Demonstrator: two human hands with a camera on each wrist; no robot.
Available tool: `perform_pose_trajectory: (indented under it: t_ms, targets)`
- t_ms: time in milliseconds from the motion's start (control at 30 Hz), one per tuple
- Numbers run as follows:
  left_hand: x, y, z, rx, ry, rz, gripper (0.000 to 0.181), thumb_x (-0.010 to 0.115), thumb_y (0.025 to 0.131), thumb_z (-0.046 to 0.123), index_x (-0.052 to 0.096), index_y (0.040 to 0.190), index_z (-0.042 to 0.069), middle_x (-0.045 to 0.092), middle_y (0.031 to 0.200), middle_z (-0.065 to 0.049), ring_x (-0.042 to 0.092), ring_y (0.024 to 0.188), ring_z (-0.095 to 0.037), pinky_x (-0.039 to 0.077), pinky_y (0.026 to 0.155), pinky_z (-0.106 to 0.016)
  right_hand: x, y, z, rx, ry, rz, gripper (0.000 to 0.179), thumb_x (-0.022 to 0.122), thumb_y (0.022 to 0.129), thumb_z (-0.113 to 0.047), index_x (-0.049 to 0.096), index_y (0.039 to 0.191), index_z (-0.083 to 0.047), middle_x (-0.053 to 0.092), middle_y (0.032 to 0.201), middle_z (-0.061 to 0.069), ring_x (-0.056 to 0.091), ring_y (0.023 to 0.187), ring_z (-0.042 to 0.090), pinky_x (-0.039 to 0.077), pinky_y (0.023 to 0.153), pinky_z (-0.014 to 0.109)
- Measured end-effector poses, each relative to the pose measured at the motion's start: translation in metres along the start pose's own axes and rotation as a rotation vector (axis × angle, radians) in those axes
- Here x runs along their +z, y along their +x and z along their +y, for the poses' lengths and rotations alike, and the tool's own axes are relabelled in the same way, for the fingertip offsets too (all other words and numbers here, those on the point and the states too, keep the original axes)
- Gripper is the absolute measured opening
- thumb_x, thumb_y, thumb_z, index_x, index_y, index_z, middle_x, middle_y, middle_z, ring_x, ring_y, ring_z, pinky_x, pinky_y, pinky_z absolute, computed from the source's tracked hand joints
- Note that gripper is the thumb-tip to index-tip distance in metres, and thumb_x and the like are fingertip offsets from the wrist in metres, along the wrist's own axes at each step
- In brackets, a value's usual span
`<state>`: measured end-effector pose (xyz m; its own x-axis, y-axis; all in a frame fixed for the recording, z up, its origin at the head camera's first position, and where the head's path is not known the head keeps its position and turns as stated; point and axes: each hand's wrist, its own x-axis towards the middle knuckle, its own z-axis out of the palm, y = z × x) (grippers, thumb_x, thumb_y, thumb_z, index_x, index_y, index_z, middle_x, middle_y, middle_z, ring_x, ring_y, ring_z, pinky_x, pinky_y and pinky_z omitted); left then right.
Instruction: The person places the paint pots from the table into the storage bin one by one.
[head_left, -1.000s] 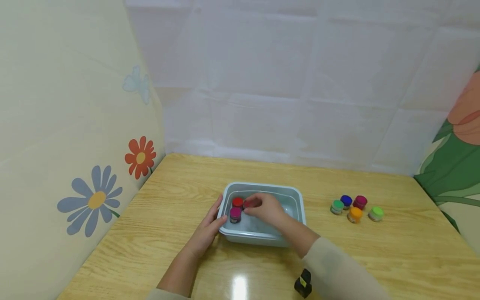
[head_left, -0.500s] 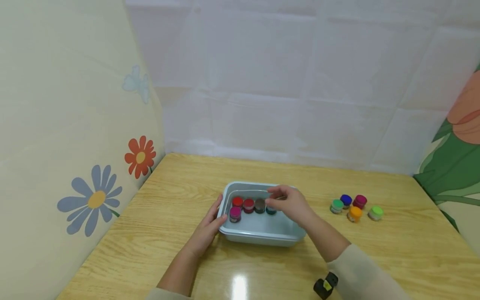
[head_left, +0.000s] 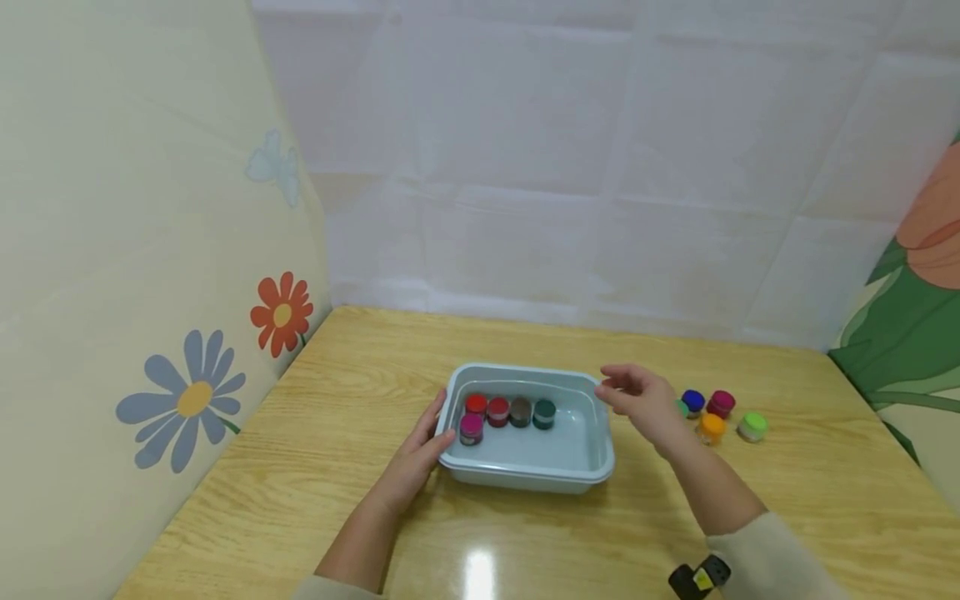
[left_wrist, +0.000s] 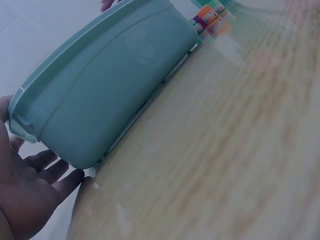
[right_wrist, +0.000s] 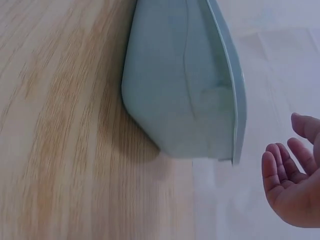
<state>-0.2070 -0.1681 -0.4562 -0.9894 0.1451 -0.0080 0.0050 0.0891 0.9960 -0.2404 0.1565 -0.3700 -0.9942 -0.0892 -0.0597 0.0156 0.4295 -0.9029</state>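
Observation:
A light grey-blue plastic bin (head_left: 525, 477) stands on the table. My left hand (head_left: 408, 467) grips its left end, thumb over the rim; the left wrist view shows the fingers (left_wrist: 52, 172) along the outside wall. Small paint pots stand inside: a red one (head_left: 476, 404), a darker red one (head_left: 498, 411), a brown-grey one (head_left: 520, 412) and a dark green one (head_left: 544, 414) in a row, with a magenta one (head_left: 471, 428) in front of the red. My right hand (head_left: 645, 404) hangs in the air just past the bin's right rim, fingers loosely bent, holding nothing.
Right of the bin, a cluster of paint pots sits on the table (head_left: 360, 367): blue (head_left: 693, 402), crimson (head_left: 722, 403), orange (head_left: 711, 428), light green (head_left: 752, 426) and a green one (head_left: 682, 408) partly hidden by my right hand. A pale cloth (head_left: 562, 167) hangs behind.
My right hand has let go of the pots in the bin and moved right, out over the right rim. The row of pots now shows fully. The left hand stays put.

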Motion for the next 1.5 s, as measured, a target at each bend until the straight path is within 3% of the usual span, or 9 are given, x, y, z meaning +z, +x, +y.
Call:
perform_pose_trajectory:
  t_ms: [300, 533, 700, 1000, 1067, 1167, 1300, 1367, 1500]
  targets:
    - [0.000, 0.000, 0.001, -0.004, 0.002, -0.003, 0.065, 0.048, 0.100, 0.022, 0.019, 0.158, 0.021, 0.023, 0.160, -0.024, 0.020, 0.149, -0.039, 0.019, 0.120, -0.056, -0.031, -0.011, 0.025, 0.013, -0.020, 0.106, 0.051, 0.064, 0.095, -0.028, 0.052, 0.137, -0.001, 0.061, 0.122, 0.014, 0.056, 0.093, 0.000, 0.051, 0.082, 0.016]
    - [0.000, -0.001, 0.002, -0.009, 0.010, 0.001, 0.065, 0.048, 0.100, 0.021, 0.018, 0.158, 0.021, 0.022, 0.161, -0.023, 0.019, 0.149, -0.039, 0.018, 0.120, -0.056, -0.054, -0.016, 0.049, 0.071, -0.037, 0.148, 0.059, 0.060, 0.097, -0.034, 0.045, 0.143, -0.002, 0.053, 0.136, 0.017, 0.049, 0.093, -0.009, 0.048, 0.081, 0.012]
    - [0.000, 0.000, 0.002, -0.004, 0.008, 0.003, 0.065, 0.048, 0.100, 0.021, 0.019, 0.158, 0.021, 0.022, 0.161, -0.022, 0.019, 0.149, -0.039, 0.018, 0.120, -0.056, -0.064, -0.020, 0.064, 0.132, -0.027, 0.152, 0.064, 0.058, 0.097, -0.039, 0.039, 0.147, -0.003, 0.047, 0.141, 0.016, 0.052, 0.108, 0.009, 0.051, 0.083, 0.018]
    - [0.000, 0.000, 0.000, 0.001, 0.003, 0.004, 0.065, 0.048, 0.100, 0.021, 0.019, 0.158, 0.020, 0.023, 0.160, -0.023, 0.021, 0.148, -0.038, 0.020, 0.119, -0.056, -0.076, -0.020, 0.090, 0.198, -0.062, 0.279, 0.062, 0.058, 0.097, -0.036, 0.040, 0.146, -0.001, 0.046, 0.144, 0.022, 0.045, 0.129, 0.029, 0.040, 0.073, 0.002]
    - [0.000, 0.000, 0.000, 0.008, 0.002, 0.001, 0.066, 0.048, 0.100, 0.022, 0.019, 0.158, 0.020, 0.023, 0.160, -0.023, 0.021, 0.148, -0.039, 0.020, 0.119, -0.056, -0.078, -0.020, 0.094, 0.211, -0.069, 0.290, 0.063, 0.058, 0.097, -0.035, 0.039, 0.146, -0.001, 0.044, 0.147, 0.023, 0.044, 0.132, 0.033, 0.042, 0.079, 0.006]
    - [0.000, -0.002, 0.000, 0.034, 0.010, -0.002, 0.067, 0.050, 0.099, 0.025, 0.019, 0.158, 0.020, 0.023, 0.159, -0.025, 0.023, 0.147, -0.041, 0.022, 0.118, -0.058, -0.081, -0.021, 0.100, 0.226, -0.078, 0.284, 0.067, 0.057, 0.097, -0.038, 0.035, 0.148, 0.001, 0.038, 0.150, 0.027, 0.038, 0.137, 0.040, 0.046, 0.099, 0.027]
    - [0.000, -0.003, 0.000, 0.069, 0.046, -0.005, 0.066, 0.050, 0.099, 0.027, 0.019, 0.158, 0.020, 0.025, 0.157, -0.030, 0.026, 0.145, -0.043, 0.028, 0.116, -0.056, -0.083, -0.021, 0.107, 0.234, -0.072, 0.248, 0.071, 0.055, 0.098, -0.039, 0.030, 0.149, 0.003, 0.032, 0.152, 0.031, 0.033, 0.139, 0.044, 0.036, 0.112, 0.051]
    - [0.000, -0.003, 0.000, 0.063, 0.046, -0.003, 0.067, 0.050, 0.099, 0.027, 0.019, 0.158, 0.020, 0.025, 0.157, -0.029, 0.026, 0.146, -0.042, 0.027, 0.117, -0.056, -0.083, -0.020, 0.110, 0.236, -0.078, 0.238, 0.070, 0.055, 0.099, -0.038, 0.030, 0.150, 0.002, 0.033, 0.151, 0.030, 0.035, 0.138, 0.044, 0.041, 0.108, 0.044]
    - [0.000, -0.002, 0.000, 0.033, 0.014, -0.001, 0.067, 0.050, 0.099, 0.026, 0.018, 0.158, 0.019, 0.023, 0.160, -0.025, 0.022, 0.147, -0.041, 0.021, 0.118, -0.057, -0.083, -0.018, 0.115, 0.221, -0.107, 0.241, 0.066, 0.057, 0.098, -0.033, 0.033, 0.148, 0.004, 0.037, 0.148, 0.030, 0.041, 0.132, 0.042, 0.041, 0.084, 0.012]
